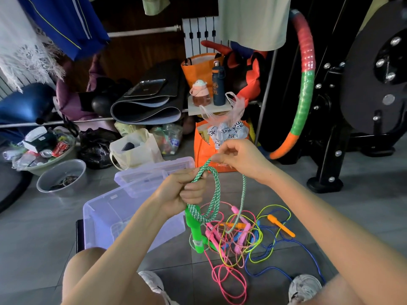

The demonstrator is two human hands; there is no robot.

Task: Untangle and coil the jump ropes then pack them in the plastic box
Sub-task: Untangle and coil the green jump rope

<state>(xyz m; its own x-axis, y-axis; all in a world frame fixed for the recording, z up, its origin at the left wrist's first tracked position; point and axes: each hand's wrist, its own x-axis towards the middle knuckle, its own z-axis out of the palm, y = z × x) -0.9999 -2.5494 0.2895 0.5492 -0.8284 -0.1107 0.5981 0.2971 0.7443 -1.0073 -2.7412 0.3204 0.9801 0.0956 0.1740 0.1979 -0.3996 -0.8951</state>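
My left hand [184, 191] grips a green-and-white braided jump rope [217, 190] in loops, and its bright green handles [195, 232] hang below my fist. My right hand [236, 156] pinches the same rope higher up, to the right. On the tiled floor under my hands lies a tangle of pink, yellow, blue and red-white ropes [240, 243] with pink handles and an orange handle [280, 225]. The clear plastic box [99, 216] stands open to the left, partly hidden by my left forearm, with its lid [154, 170] just behind it.
An orange bag [202, 150] stands behind my hands. Two basins [63, 175] with clutter, a black bag and a cloth bag sit at the left. A hula hoop [305, 89] and a black exercise machine [363, 95] fill the right. My shoes [305, 287] are at the bottom.
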